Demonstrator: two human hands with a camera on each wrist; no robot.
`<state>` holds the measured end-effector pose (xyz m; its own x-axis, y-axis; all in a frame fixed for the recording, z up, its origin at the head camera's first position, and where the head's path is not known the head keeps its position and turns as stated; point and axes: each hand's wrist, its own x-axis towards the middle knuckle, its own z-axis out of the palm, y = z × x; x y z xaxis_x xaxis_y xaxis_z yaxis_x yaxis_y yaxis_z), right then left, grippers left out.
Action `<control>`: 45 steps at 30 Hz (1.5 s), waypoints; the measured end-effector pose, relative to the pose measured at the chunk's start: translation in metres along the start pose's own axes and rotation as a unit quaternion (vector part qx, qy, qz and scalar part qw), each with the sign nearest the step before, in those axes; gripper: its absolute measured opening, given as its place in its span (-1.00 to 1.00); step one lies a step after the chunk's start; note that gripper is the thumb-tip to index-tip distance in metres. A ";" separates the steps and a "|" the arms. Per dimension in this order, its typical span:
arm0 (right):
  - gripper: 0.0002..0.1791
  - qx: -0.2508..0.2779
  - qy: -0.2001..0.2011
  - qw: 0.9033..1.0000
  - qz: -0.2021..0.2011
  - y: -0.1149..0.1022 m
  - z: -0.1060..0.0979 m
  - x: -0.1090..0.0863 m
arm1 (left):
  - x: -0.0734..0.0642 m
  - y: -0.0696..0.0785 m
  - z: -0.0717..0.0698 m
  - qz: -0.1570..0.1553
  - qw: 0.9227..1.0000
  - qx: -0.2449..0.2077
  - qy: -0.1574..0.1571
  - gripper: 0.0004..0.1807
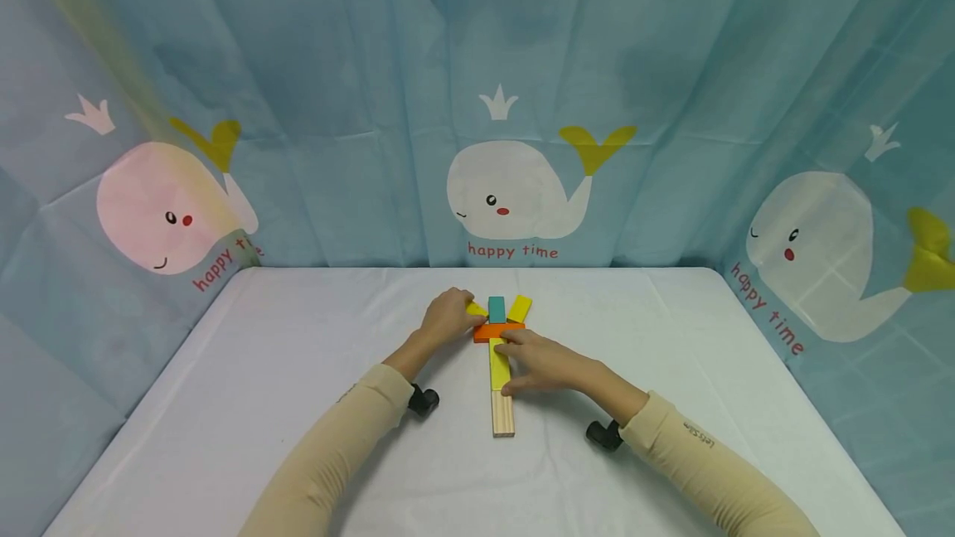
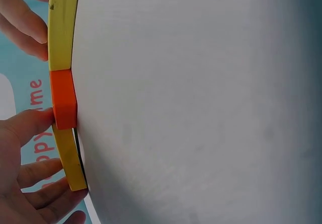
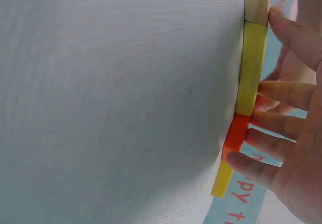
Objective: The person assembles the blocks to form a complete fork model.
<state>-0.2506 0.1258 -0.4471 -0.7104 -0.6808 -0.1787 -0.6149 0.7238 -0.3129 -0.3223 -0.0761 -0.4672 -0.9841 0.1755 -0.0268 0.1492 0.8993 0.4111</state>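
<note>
My left hand (image 1: 448, 317) holds a small yellow block (image 1: 476, 310) between thumb and fingers, at the left of the arrangement. In the left wrist view its thumb (image 2: 37, 121) lies at the end of an orange block (image 2: 64, 99), with the fingertips along the yellow one. Across from it, my right hand (image 1: 548, 361) rests spread fingers against the blocks. The right wrist view has its fingertips along the orange block (image 3: 235, 136) and a long yellow block (image 3: 251, 68), the thumb by a bare wood block (image 3: 256, 2).
A teal block (image 1: 496, 309) and another slanted yellow block (image 1: 520, 307) lie beyond the orange one. Down the middle, the long yellow and grooved wood blocks (image 1: 503, 414) form a line. A white cloth (image 1: 224, 404) covers the table; whale-printed curtains (image 1: 336, 189) surround it.
</note>
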 end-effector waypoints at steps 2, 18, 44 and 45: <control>-0.23 -0.002 0.002 1.000 -0.004 0.000 0.000 0.000 | 0.000 0.000 0.000 -0.001 1.000 0.001 0.000 -0.42; -0.23 -0.002 0.004 1.000 -0.007 0.001 0.001 -0.001 | -0.002 -0.001 0.001 0.009 1.000 -0.019 -0.010 -0.45; -0.22 0.002 0.006 1.000 0.003 0.002 0.002 0.000 | -0.003 -0.002 0.001 0.008 1.000 -0.024 -0.014 -0.46; -0.23 0.001 0.006 1.000 0.002 0.002 0.002 0.000 | -0.004 -0.002 0.002 0.009 1.000 -0.025 -0.013 -0.46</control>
<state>-0.2507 0.1270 -0.4499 -0.7167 -0.6768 -0.1681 -0.6117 0.7259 -0.3146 -0.3189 -0.0778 -0.4692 -0.9784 0.2023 -0.0424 0.1611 0.8750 0.4566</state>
